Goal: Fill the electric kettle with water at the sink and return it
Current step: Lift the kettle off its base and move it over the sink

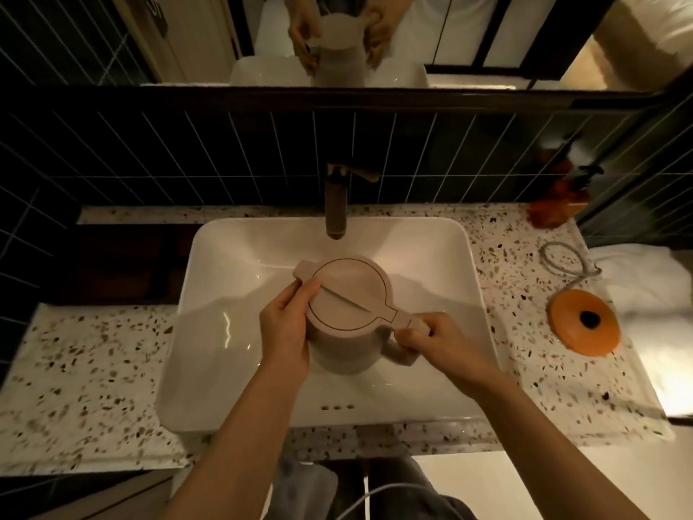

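Kettle (pixel 347 294) in pale plastic hangs over the middle of the white sink (pixel 210 332), held clear of the basin floor and just short of the tap (pixel 335 204), whose spout ends a little beyond the kettle's far rim. Its lid (pixel 348 290) lies flat and closed, so no water could enter yet; no stream shows at the spout either. The right hand (pixel 431 341) has its grip wrapped round the handle (pixel 407 324), thumb laid along the top near the lid's hinge tab, which looks like the place from which a release would be pressed. The left hand (pixel 287 320) has its grip curled against the kettle's near-left side, thumb and fingertips resting on the lid's edge, seemingly to steady the body while the lid is worked open. My reading is that the filling step has barely begun: the lid must come up, then the opening must go under the spout and the lever (pixel 360 172) be turned.

On the speckled bench (pixel 93 350), well to the right of the sink, sits the orange base (pixel 585 322) with its dark centre contact and a pale cord (pixel 562 260) looped behind it; that is where the kettle should go back. Dim warm light and blur hide finer detail of the lid catch
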